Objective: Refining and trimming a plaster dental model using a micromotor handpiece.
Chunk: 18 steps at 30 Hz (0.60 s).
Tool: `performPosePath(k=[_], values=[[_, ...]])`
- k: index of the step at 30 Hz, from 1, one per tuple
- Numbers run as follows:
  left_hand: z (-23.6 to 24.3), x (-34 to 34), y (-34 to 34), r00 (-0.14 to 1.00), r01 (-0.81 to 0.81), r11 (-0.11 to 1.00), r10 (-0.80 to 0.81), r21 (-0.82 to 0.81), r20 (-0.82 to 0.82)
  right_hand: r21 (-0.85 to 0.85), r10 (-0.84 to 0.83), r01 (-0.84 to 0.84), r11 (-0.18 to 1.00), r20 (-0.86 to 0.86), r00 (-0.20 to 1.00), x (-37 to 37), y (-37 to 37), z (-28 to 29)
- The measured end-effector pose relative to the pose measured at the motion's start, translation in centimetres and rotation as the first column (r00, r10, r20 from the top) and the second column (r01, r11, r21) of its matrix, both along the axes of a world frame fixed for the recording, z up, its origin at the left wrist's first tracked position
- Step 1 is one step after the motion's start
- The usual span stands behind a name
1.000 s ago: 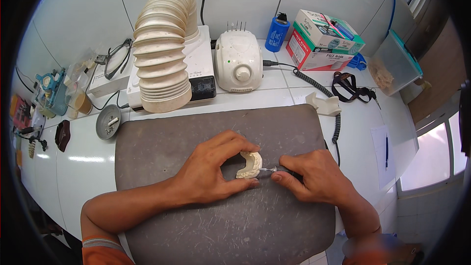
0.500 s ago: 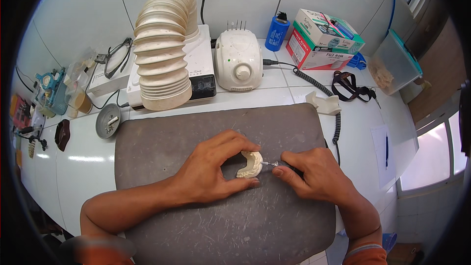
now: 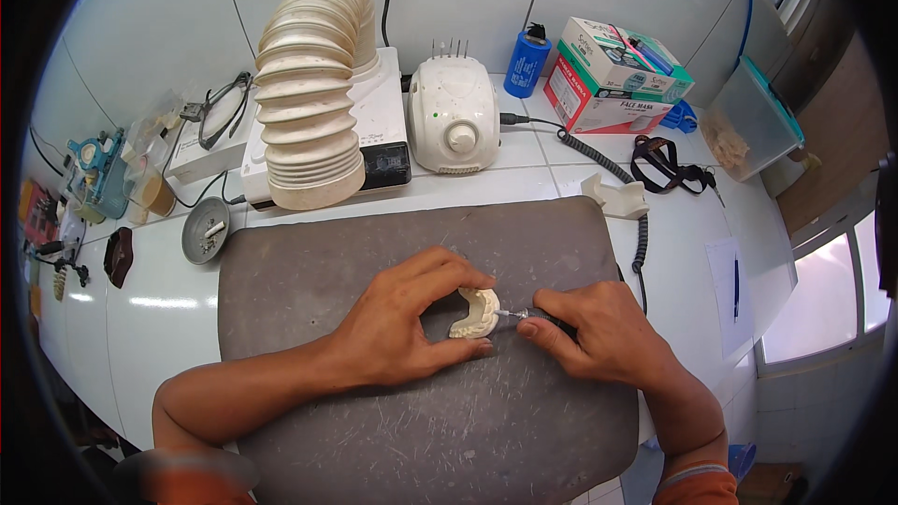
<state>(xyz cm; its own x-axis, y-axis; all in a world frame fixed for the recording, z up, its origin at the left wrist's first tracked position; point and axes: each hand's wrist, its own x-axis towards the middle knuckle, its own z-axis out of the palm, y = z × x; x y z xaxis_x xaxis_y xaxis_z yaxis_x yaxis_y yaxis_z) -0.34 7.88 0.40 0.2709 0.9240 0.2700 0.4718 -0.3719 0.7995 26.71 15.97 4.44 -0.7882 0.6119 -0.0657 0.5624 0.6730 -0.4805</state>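
A cream-coloured, horseshoe-shaped dental model (image 3: 478, 314) with moulded teeth is gripped in my left hand (image 3: 404, 313), between the thumb at its near end and the index finger at its far end. My right hand (image 3: 599, 329) is closed around a dark rotary handpiece (image 3: 552, 321). The thin bit (image 3: 506, 313) of the handpiece points left and meets the outer tooth side of the model, or nearly so. Both hands are over the grey-brown mat (image 3: 374, 440), which is scratched on its near half.
Behind the mat stand a white ribbed hose (image 3: 313, 84), a white control unit (image 3: 456, 117) with a knob, and a blue canister (image 3: 528, 61). Boxes (image 3: 617, 75) are at back right. A coiled cord (image 3: 641, 243) and white cradle (image 3: 615, 196) lie right; a grey bowl (image 3: 198, 248) sits left.
Hardly anything differs. The dental model and the handpiece tip have shifted very slightly to the left, with both hands keeping their hold.
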Motion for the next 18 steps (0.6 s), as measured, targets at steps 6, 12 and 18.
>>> performPosePath(k=[6, 12, 18], values=[[0.1, 0.05, 0.05, 1.0, -0.001, 1.0, 0.001, -0.002, 0.001, -0.003, 0.01, -0.01, 1.0, -0.005, 1.0, 0.09, 0.11, 0.02], [0.08, 0.01, 0.09, 1.0, -0.001, 1.0, 0.001, -0.019, 0.004, -0.004, 0.003, -0.003, 1.0, 0.01, 1.0, 0.14, 0.16, 0.0], [0.06, -0.03, 0.13, 1.0, 0.003, 1.0, -0.003, 0.021, -0.001, -0.015, 0.013, -0.013, 1.0, 0.013, 1.0, 0.05, 0.16, 0.2]])
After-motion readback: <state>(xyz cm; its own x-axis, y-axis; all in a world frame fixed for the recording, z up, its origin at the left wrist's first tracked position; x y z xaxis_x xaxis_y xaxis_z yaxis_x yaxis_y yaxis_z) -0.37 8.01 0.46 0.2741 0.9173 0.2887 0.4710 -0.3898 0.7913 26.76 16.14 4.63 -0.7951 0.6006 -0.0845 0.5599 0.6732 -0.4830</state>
